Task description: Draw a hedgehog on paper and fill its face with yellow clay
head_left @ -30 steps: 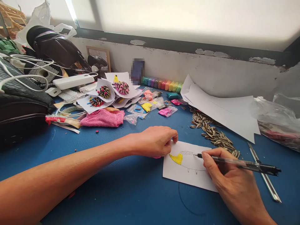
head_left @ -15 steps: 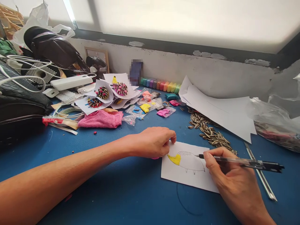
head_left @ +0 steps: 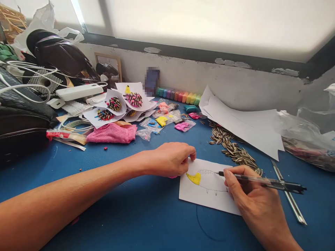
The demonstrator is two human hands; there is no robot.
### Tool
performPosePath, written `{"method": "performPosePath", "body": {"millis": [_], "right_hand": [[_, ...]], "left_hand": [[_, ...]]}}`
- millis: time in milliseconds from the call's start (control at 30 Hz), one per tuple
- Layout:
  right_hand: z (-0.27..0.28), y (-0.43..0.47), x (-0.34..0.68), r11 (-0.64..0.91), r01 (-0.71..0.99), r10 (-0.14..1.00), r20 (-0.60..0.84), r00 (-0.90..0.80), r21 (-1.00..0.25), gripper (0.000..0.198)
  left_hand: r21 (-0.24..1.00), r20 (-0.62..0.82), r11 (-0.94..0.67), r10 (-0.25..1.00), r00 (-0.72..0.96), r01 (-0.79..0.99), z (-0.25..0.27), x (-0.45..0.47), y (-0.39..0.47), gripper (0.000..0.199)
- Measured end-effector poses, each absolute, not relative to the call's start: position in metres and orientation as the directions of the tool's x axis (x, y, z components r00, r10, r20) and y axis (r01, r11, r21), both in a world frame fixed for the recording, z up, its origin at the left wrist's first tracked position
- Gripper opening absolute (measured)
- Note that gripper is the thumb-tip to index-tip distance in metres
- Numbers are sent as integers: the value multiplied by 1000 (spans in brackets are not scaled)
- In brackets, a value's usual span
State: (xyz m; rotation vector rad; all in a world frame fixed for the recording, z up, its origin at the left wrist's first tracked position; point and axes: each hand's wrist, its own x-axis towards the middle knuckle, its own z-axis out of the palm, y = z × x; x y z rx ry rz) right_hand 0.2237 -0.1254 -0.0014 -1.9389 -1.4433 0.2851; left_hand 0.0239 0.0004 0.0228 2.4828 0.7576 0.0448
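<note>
A small white sheet of paper (head_left: 193,195) lies on the blue table and carries a line drawing of an animal with a yellow clay head (head_left: 194,178), short legs and rows of small marks on its back. My left hand (head_left: 172,158) is closed, its curled fingers pressing the sheet's upper left corner. A bit of pink shows under that hand. Between the fingers and thumb of my right hand (head_left: 258,195) is a black pen (head_left: 272,183), its tip touching the paper along the back's outline.
Sunflower seeds (head_left: 235,150) lie behind the sheet, partly under larger white papers (head_left: 243,122). A silver craft knife (head_left: 290,197) is at right. Clay packets (head_left: 162,121), a pink cloth (head_left: 112,133) and seed-covered figures on paper (head_left: 134,99) stand farther back. Bags and cables crowd the left.
The pen tip and my right hand have shifted slightly left along the animal's back. More small marks seem to show there. My left hand stays at the corner.
</note>
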Motion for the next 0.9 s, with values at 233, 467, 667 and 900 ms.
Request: {"method": "performPosePath", "body": {"millis": [233,467,667,900], "right_hand": [[-2,-126,224,-113,744,908,235,346,-659,30],[-2,-126,223,-109,749,911,237,339,-653,27],[-2,-124,222,-110,763,903,257,345,-637,27],[-3,-127,223,-110,763,902,258,346,-637,27]], "left_hand": [[518,-142,-685,522,841,512,23,23,0,31],[512,-119,-695,525,843,505,21,24,1,30],[500,-128,-695,531,838,516,22,24,1,28],[492,-120,-702,532,838,515,21,24,2,28]]}}
